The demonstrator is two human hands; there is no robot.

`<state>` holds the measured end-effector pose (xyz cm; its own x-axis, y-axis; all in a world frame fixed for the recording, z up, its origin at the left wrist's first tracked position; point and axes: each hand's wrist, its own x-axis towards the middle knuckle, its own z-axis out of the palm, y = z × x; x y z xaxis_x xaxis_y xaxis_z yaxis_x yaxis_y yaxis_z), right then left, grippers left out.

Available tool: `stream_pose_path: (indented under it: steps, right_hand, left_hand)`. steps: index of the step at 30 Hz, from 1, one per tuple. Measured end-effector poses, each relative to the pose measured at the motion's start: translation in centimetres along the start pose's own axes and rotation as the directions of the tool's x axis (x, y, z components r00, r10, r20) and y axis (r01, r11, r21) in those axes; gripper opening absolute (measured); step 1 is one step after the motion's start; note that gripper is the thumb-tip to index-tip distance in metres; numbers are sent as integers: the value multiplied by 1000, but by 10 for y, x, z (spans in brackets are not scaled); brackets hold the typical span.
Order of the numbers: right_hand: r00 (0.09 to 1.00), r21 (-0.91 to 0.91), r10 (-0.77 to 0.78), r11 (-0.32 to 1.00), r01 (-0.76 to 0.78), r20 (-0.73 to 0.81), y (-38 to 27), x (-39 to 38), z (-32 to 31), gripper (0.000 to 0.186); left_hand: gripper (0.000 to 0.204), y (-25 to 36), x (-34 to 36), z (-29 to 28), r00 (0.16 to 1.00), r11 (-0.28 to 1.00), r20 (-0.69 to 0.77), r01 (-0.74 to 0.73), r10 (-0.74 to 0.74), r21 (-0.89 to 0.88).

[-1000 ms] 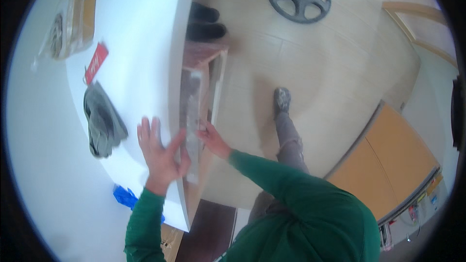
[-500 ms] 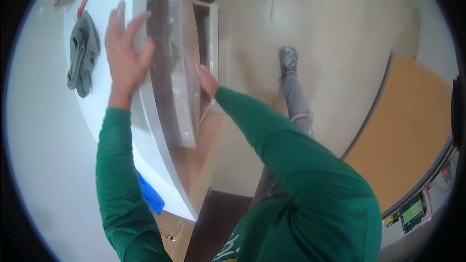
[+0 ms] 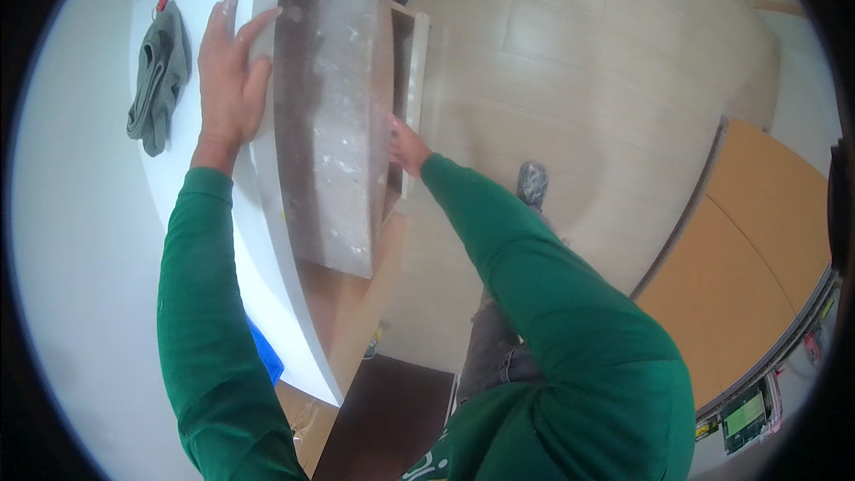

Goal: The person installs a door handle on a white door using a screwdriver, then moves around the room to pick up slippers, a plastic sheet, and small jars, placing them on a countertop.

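– what's going on by the white tabletop [image 3: 289,338]?
– to my eye it's a handling step: a speckled grey-brown board [image 3: 334,134] lies along the right side of the tabletop, and the person has both hands about it.

– and the wooden frame [image 3: 417,98]?
– just beyond the board, farther out from the tabletop, with a dark gap showing between the two. i can't tell if they're joined.

– how's the right hand [image 3: 408,144]?
– on the board's outer edge, the side away from the tabletop. its fingers are bent and close together there. some are hidden in the gap, so i can't tell whether it's a firm pinch or only a touch.

– the left hand [image 3: 236,89]?
– spread wide, thumb well apart from the forefinger, nothing in it. it's over the tabletop's right edge, forefinger reaching to the board's inner corner. whether the fingertip presses or just hovers, i can't say from here.

– what would the next move call for?
– i'd judge an even hold. the board is long, and the right hand meets only one stretch of its outer edge, so it could swing or scrape the tabletop unless the left hand steadies the inner side.

– and that grey cloth [image 3: 160,80]?
– lying on the tabletop, left of the left hand, apart from it.
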<state>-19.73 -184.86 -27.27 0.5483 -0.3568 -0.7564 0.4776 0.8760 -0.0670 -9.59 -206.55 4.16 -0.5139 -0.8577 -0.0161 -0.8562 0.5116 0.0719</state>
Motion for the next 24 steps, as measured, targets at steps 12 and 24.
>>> stream_pose_path:
  steps: [12,24]
  right_hand:
    - [960,-39,-169,986,165,-221,22,-160,-187,76]
    - [831,316,-483,771,553,-276,149,-222,-245,64]
  left_hand:
    - [54,10,13,-6,998,991,46,43,-49,126]
    - [79,236,-350,155,748,668,74,628,-659,-398]
